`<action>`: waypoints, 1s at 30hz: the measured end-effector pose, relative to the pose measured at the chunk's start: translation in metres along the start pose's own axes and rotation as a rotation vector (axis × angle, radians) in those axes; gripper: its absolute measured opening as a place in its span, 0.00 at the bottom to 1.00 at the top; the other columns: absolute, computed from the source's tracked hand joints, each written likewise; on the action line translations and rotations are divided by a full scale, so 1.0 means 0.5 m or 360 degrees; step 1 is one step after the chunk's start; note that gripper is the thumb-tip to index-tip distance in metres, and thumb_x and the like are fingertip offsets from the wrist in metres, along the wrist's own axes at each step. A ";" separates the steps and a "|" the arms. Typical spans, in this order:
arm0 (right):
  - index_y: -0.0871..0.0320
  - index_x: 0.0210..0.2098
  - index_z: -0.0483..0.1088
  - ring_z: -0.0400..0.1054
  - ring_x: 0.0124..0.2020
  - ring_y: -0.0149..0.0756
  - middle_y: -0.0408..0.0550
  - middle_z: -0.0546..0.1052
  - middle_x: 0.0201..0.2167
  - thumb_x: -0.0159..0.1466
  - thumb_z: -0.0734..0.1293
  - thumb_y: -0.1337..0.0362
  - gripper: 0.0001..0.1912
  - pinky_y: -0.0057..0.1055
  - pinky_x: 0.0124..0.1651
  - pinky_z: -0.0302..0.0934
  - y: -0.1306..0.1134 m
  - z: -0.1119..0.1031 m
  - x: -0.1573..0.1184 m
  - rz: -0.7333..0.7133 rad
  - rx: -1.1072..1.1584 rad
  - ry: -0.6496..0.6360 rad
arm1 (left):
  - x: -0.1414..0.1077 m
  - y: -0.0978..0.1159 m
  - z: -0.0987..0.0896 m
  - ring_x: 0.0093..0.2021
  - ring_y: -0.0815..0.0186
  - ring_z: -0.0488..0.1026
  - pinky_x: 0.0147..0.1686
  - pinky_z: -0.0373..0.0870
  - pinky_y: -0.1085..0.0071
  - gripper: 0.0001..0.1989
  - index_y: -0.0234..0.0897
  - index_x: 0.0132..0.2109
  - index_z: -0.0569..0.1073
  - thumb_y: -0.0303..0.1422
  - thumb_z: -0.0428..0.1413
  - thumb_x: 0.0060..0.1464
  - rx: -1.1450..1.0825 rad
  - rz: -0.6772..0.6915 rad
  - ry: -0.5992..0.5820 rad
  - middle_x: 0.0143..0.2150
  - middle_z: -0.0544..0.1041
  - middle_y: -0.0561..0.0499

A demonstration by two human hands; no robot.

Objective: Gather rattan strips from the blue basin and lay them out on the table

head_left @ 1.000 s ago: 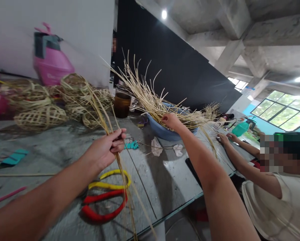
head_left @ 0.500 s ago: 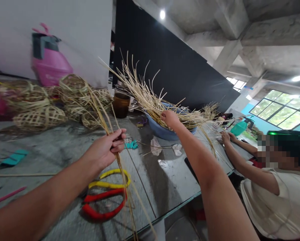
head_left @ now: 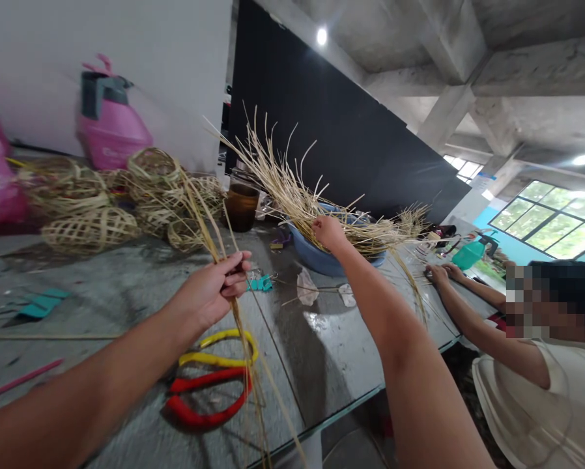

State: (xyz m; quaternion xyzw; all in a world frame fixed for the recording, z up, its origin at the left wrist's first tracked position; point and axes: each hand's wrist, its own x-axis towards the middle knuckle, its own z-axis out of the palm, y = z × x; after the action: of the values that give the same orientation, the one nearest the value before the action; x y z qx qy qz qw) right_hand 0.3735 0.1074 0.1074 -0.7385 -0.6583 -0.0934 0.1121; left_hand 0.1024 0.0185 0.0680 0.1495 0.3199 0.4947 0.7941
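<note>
My left hand is closed around a few thin bamboo strips that stick out above and below the fist. Their lower ends hang over a pair of scissors with one red and one yellow handle. Reaching forward, my right hand pinches at a large bundle of bamboo strips; its fingertips are partly hidden among them. The bundle lies in a blue basin, its ends fanning out over the rim.
Woven baskets and a pink spray bottle stand at the back left, near a brown cup. Teal binder clips lie mid-table. On the right a co-worker sits with hands on the table.
The view has shifted slightly, so things on the left sit a little further right and lower. Both my hands keep their hold. The co-worker's hands have lowered a little.
</note>
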 end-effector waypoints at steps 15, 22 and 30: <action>0.60 0.42 0.85 0.78 0.47 0.43 0.56 0.86 0.44 0.68 0.70 0.69 0.09 0.31 0.49 0.67 -0.106 -0.019 0.056 -0.0054 0.0110 0.0012 | 0.003 0.003 -0.002 0.14 0.82 0.55 0.12 0.49 0.85 0.16 0.26 0.35 0.75 0.17 0.48 0.71 -0.0030 0.0079 0.0000 0.25 0.70 0.52; 0.60 0.38 0.79 0.75 0.38 0.33 0.46 0.82 0.36 0.71 0.68 0.69 0.07 0.29 0.46 0.67 -0.101 -0.088 0.076 -0.0163 0.0725 0.0345 | -0.005 0.003 0.004 0.14 0.81 0.56 0.13 0.49 0.85 0.15 0.27 0.36 0.75 0.15 0.48 0.68 -0.0017 0.0101 -0.0002 0.25 0.70 0.51; 0.56 0.47 0.72 0.75 0.36 0.25 0.43 0.79 0.40 0.78 0.64 0.51 0.15 0.23 0.40 0.69 -0.116 -0.231 0.117 -0.0633 0.1449 0.0765 | -0.011 0.005 0.008 0.15 0.80 0.55 0.14 0.48 0.83 0.13 0.28 0.36 0.75 0.15 0.51 0.67 0.0008 0.0103 -0.0003 0.24 0.70 0.52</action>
State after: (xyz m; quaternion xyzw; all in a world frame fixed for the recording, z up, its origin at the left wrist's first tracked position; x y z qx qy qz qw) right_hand 0.3237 0.1363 0.2371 -0.4347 -0.7148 0.0153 0.5476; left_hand 0.1017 0.0151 0.0745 0.1623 0.3155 0.5193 0.7775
